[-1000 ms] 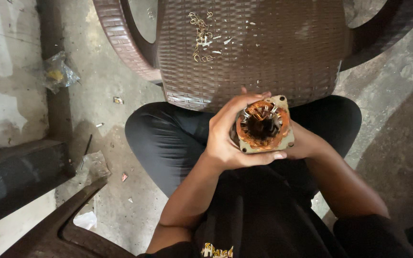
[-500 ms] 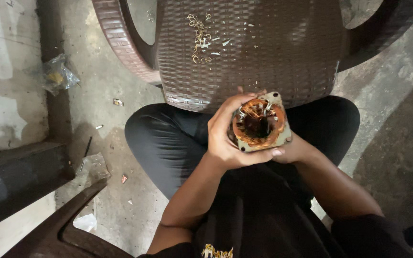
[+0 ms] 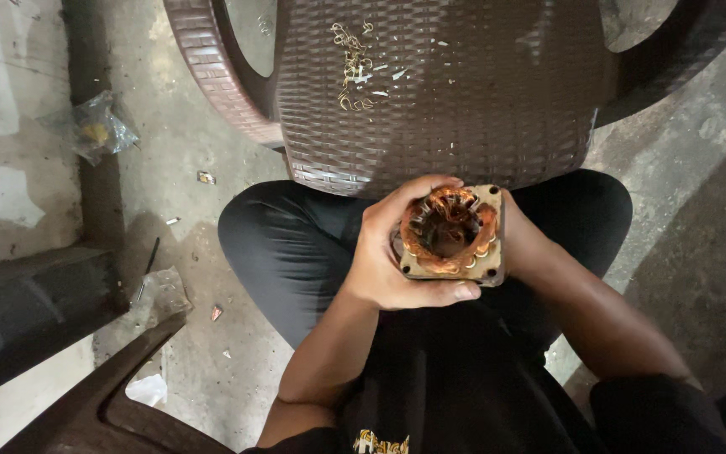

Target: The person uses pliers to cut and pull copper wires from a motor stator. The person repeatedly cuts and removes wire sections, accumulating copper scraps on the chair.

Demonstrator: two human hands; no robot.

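Head view, centre of the frame: the left hand point(image 3: 384, 252) wraps around a motor stator point(image 3: 451, 235), fingers curled over its top edge and thumb pressed along its lower edge, clamping it. The right hand point(image 3: 521, 240) is mostly hidden behind the stator's right side; it seems to brace the part, but how its fingers lie I cannot tell. The step in hand looks like steadying and inspecting the stator over the lap; any picking at the windings would call for freeing one hand while the other keeps the grip. The stator is a squarish grimy metal frame with corner holes, ringed inside by copper coils. Above it stands a brown woven chair point(image 3: 464, 101) with wire scraps point(image 3: 353, 63).
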